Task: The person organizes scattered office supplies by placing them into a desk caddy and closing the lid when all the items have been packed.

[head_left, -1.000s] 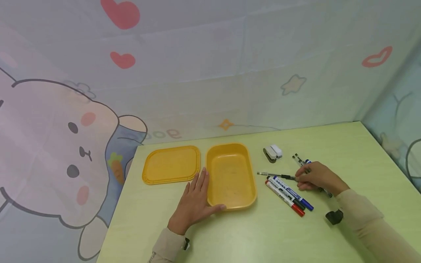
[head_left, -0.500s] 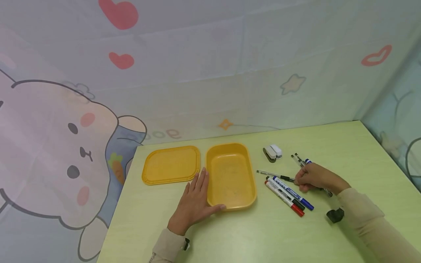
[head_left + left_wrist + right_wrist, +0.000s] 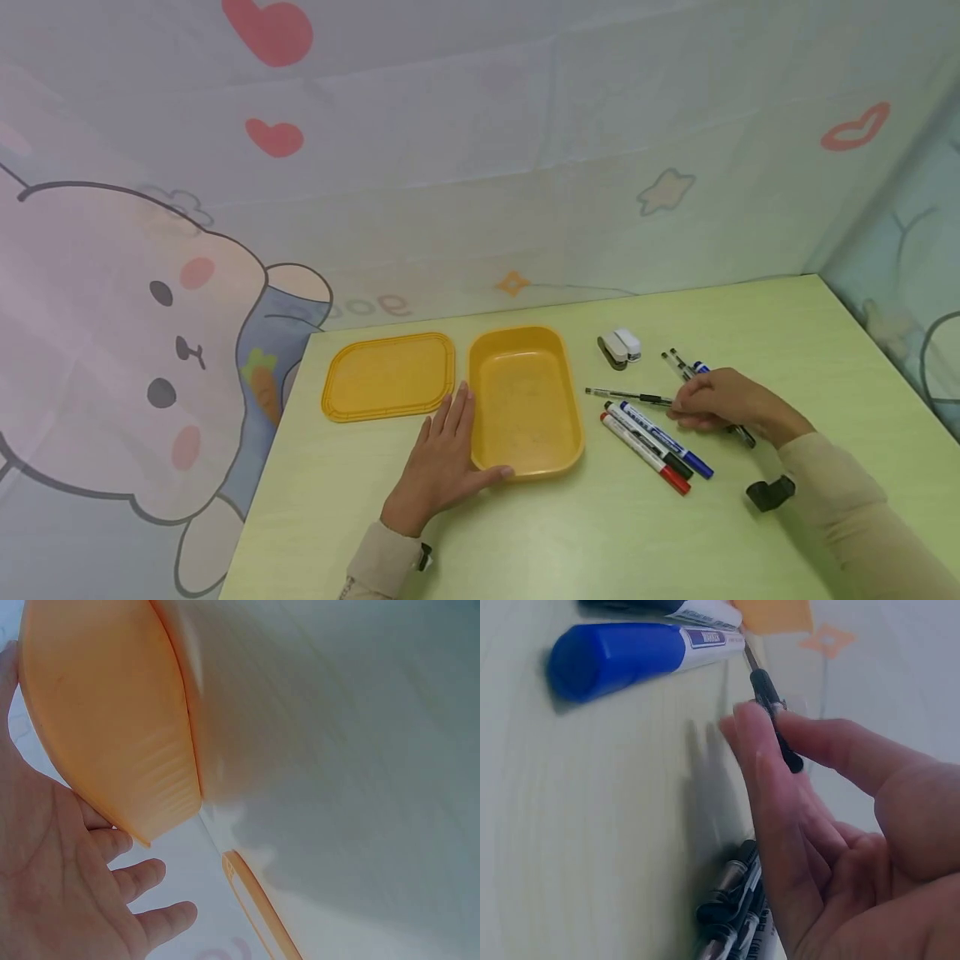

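Note:
In the head view my left hand [image 3: 437, 475] rests against the left side of a yellow plastic tub [image 3: 527, 408], fingers straight and thumb along its near corner. The left wrist view shows the palm [image 3: 60, 862] beside the tub wall [image 3: 112, 720]. Right of the tub, my right hand [image 3: 723, 402] pinches the end of a slim pen [image 3: 626, 395] with a black grip. The right wrist view has that pen [image 3: 769, 694] between thumb and fingers. More pens [image 3: 678, 365] lie partly hidden under this hand, with a blue-ended marker [image 3: 701, 367] beside them.
Red [image 3: 648, 457], black and blue markers lie side by side in front of the pinched pen. A small white-and-grey stapler [image 3: 619, 347] stands behind it. Left of the tub lies a flat yellow lid [image 3: 388, 377]. A printed cloth hangs behind the table [image 3: 562, 542].
My right hand stays at the pen's end, and the pen has turned very slightly. My left hand stays at the tub. The whole view shifts a little.

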